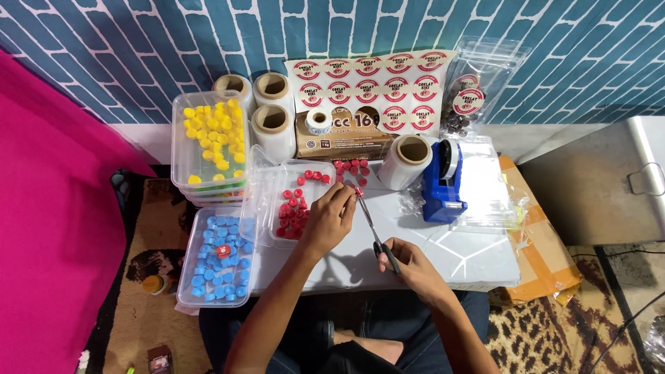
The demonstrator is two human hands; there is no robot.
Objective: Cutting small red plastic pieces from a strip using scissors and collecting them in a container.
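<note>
Scissors (pixel 373 232) lie slantwise over the white tabletop (pixel 478 256), long axis running from the right hand (pixel 409 266), closed around the dark handles, up-left to thin metal blades meeting a small red cap (pixel 359 192) pinched in the left hand (pixel 329 218); glossy plastic caps fill a clear tub (pixel 277 208) beside it.

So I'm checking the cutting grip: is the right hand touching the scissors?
Touching. The head view shows the right hand wrapped around the scissors' dark handles, with the blades reaching up toward the left hand.
</note>
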